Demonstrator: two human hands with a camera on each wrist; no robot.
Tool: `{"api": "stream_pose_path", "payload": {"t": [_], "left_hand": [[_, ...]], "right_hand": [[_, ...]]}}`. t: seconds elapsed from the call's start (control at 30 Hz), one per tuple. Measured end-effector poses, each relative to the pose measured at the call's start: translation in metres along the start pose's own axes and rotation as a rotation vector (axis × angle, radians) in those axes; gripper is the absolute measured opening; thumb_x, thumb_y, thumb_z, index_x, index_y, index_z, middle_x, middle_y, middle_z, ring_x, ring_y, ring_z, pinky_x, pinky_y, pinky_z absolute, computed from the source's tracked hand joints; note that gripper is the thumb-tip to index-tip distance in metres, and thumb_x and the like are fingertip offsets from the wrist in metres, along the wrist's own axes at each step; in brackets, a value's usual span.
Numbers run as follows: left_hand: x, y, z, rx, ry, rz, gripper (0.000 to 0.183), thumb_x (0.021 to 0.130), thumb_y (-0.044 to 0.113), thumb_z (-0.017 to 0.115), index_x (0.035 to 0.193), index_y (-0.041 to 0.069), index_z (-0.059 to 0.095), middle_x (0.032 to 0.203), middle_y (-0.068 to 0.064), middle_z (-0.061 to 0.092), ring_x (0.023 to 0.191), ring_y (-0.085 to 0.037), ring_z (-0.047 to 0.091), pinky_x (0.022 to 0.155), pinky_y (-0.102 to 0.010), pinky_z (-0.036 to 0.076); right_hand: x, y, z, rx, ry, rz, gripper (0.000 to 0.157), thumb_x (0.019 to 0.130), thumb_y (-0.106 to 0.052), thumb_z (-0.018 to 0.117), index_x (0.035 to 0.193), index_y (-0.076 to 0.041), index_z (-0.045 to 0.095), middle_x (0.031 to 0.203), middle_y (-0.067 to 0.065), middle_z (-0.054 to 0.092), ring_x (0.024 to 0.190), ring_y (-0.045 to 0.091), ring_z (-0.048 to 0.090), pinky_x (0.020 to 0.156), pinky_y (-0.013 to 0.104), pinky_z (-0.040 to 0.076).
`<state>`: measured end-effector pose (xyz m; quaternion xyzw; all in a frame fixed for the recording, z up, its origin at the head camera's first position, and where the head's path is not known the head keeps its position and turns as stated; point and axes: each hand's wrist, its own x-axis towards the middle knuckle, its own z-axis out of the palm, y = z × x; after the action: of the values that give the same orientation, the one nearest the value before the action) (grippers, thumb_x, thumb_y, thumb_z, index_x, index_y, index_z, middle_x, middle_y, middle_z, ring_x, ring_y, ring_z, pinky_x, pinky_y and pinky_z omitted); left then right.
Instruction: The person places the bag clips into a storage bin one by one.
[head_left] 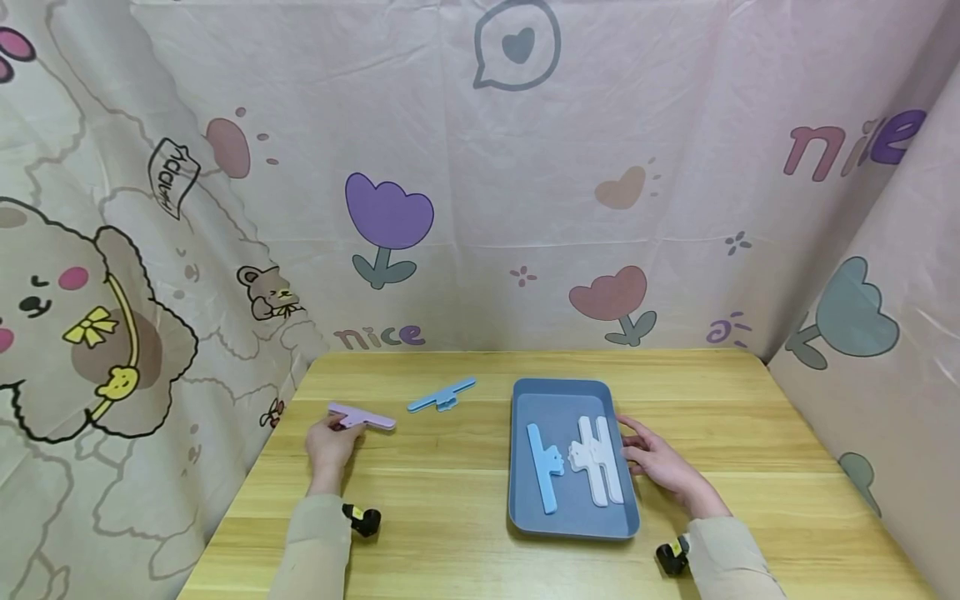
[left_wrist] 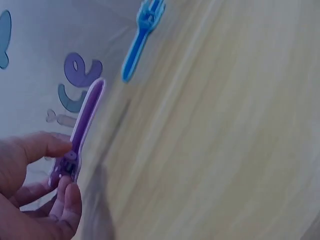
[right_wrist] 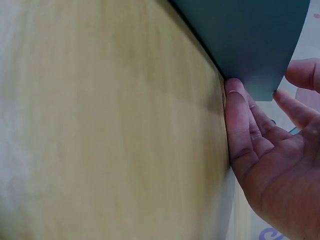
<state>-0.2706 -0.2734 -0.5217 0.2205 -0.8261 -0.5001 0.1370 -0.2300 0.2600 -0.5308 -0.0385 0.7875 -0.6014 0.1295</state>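
- A printed cloth backdrop (head_left: 480,200) hangs behind a wooden table (head_left: 435,492).
- The left hand (head_left: 331,450) pinches a lilac clip (head_left: 372,419) over the table's left part; whether it clears the wood is hard to tell.
- A blue clip (head_left: 435,398) lies near it, to the right.
- The right hand (head_left: 666,468), fingers loosely extended, touches the tray's (head_left: 555,403) right side.
- Inside lie another blue clip (head_left: 542,475) and two white clips (head_left: 597,477).
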Motion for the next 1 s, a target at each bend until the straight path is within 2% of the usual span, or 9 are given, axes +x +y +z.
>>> {"api": "stream_pose_path", "payload": {"t": [0.1,0.2,0.27,0.43,0.67,1.0], "left_hand": [[-0.003,0.008,0.001,-0.044,-0.053,0.025,0.047,0.083,0.005,0.074,0.125,-0.010,0.058,0.117,-0.029,0.060,0.104,-0.035,0.059,0.080,-0.030,0.053],[-0.006,0.015,0.002,-0.051,-0.102,0.086,0.047,0.084,0.005,0.075,0.125,-0.010,0.058,0.114,-0.027,0.061,0.099,-0.030,0.061,0.068,-0.016,0.050],[-0.008,0.020,0.004,-0.040,-0.118,0.138,0.045,0.083,0.004,0.075,0.123,-0.010,0.060,0.109,-0.025,0.063,0.093,-0.026,0.062,0.063,-0.013,0.047],[-0.015,0.033,0.010,-0.045,-0.166,0.222,0.041,0.081,0.000,0.075,0.120,-0.007,0.063,0.100,-0.020,0.066,0.086,-0.019,0.062,0.064,-0.015,0.049],[-0.032,0.053,0.019,-0.063,-0.254,0.328,0.045,0.076,-0.005,0.078,0.119,-0.008,0.063,0.099,-0.019,0.067,0.087,-0.026,0.066,0.068,-0.020,0.054],[-0.059,0.077,0.034,-0.082,-0.352,0.438,0.043,0.073,-0.009,0.078,0.114,-0.006,0.066,0.094,-0.016,0.064,0.084,-0.028,0.064,0.069,-0.023,0.055]], "right_hand": [[-0.001,-0.001,0.000,-0.001,-0.001,-0.003,0.061,0.099,-0.003,0.049,0.154,-0.003,0.023,0.136,0.035,0.043,0.109,0.032,0.057,0.082,0.038,0.055],[-0.001,-0.001,0.001,-0.001,-0.003,0.000,0.061,0.099,-0.004,0.049,0.154,-0.003,0.023,0.136,0.035,0.043,0.109,0.032,0.057,0.081,0.037,0.055],[-0.001,-0.002,0.001,-0.004,-0.004,0.004,0.062,0.099,-0.004,0.050,0.154,-0.003,0.023,0.137,0.035,0.042,0.110,0.032,0.057,0.081,0.037,0.055],[-0.002,-0.003,0.000,-0.004,-0.011,0.002,0.062,0.099,-0.004,0.050,0.154,-0.002,0.022,0.138,0.036,0.041,0.110,0.034,0.056,0.082,0.039,0.055],[-0.003,-0.003,0.001,0.008,-0.022,-0.008,0.063,0.099,-0.003,0.050,0.154,-0.001,0.020,0.138,0.038,0.039,0.110,0.035,0.057,0.083,0.042,0.055],[0.000,0.000,0.000,0.003,-0.006,-0.005,0.062,0.099,-0.002,0.049,0.154,-0.002,0.022,0.137,0.036,0.041,0.110,0.033,0.057,0.083,0.040,0.055]]}}
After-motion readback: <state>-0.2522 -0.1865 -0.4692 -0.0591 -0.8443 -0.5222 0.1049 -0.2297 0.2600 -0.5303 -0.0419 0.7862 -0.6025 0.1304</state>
